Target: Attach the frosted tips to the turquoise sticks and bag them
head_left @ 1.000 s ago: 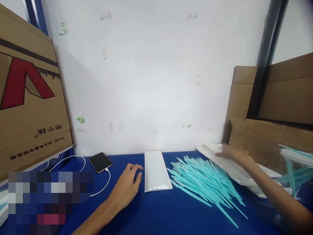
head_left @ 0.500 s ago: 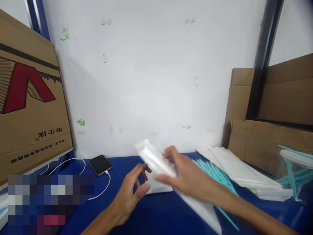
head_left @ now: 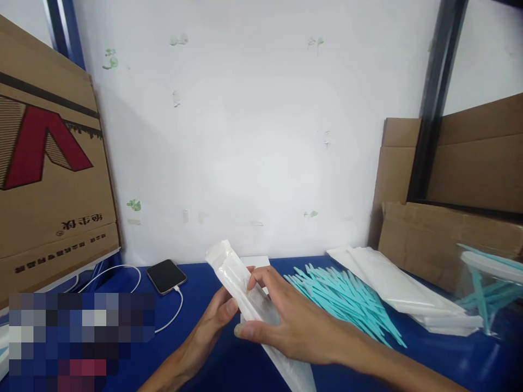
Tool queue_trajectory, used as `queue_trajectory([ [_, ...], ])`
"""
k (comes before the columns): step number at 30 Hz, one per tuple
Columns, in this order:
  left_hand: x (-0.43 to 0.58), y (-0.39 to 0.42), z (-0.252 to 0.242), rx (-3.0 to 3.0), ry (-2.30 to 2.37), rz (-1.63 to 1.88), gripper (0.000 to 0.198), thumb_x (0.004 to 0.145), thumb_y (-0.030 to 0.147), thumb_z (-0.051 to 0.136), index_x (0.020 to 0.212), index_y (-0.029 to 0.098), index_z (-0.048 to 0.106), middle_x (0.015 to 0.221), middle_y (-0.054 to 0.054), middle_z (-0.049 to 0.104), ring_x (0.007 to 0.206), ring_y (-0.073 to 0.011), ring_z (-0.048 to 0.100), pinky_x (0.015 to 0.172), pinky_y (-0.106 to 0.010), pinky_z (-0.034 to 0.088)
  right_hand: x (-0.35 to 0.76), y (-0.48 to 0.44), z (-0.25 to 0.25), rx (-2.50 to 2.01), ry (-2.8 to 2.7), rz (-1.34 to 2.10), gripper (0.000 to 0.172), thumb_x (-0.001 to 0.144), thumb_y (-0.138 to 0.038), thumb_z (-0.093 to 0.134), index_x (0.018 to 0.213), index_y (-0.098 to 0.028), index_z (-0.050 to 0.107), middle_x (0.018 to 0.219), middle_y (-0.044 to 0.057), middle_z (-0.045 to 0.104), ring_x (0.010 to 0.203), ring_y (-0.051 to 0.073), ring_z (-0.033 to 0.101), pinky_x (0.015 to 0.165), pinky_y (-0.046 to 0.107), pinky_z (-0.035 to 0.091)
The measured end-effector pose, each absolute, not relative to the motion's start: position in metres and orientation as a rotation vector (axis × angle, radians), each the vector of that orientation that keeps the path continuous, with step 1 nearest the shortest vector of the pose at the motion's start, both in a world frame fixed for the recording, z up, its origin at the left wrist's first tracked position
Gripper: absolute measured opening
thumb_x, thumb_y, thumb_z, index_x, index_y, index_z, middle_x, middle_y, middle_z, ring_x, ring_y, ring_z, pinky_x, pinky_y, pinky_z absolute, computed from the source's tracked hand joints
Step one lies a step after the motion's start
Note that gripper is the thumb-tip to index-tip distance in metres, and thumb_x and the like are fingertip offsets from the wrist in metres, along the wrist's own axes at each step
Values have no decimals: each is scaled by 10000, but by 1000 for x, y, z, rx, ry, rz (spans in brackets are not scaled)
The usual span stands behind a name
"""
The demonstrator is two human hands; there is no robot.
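A long, narrow clear plastic bag point(head_left: 232, 275) with whitish contents slants across the middle of the table, its flat top end up and to the left. My right hand point(head_left: 286, 321) is closed around its middle, thumb on the near side and fingertips over its face. My left hand point(head_left: 204, 326) holds the bag's left edge, thumb against it and the other fingers mostly hidden behind. A white flat item point(head_left: 259, 261) shows partly behind the bag. Right of my hands lies a loose pile of thin turquoise sticks with pale tips point(head_left: 343, 299).
White flat packs point(head_left: 392, 277) are stacked at the right, beside a clear container point(head_left: 490, 294) with more turquoise sticks. A phone point(head_left: 166, 276) on a white cable lies at the left. Cardboard boxes point(head_left: 53, 163) stand on both sides, with a white wall point(head_left: 245, 136) behind.
The bag has shifted left and down with my right hand. My left hand has come up from beside it to grip its edge. More of the turquoise pile is uncovered.
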State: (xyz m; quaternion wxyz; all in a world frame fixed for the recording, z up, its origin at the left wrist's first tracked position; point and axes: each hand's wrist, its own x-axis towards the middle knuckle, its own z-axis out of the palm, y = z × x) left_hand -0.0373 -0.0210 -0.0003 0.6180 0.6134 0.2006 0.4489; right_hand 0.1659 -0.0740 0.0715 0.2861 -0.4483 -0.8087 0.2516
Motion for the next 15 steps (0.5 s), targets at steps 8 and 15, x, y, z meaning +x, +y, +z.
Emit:
queue_trajectory([
  [8,-31,-27,10,1333,494,1129,683,881,513,602,1472,237,397,1435,-113,542,1386,-376,395,1149,-532,295,181,-72,69,-1093,-2305,449,445,940,-556,523,1297,-291,506,1456,52,391,1211,213,510,1011,359,431],
  [15,-58,-22,52,1850,812,1682,661,897,613,396,1439,240,337,1178,-107,605,1067,-337,582,901,-489,495,279,-26,60,-1593,-2213,146,482,970,-594,380,1180,-241,633,1159,95,666,1056,275,607,907,422,465],
])
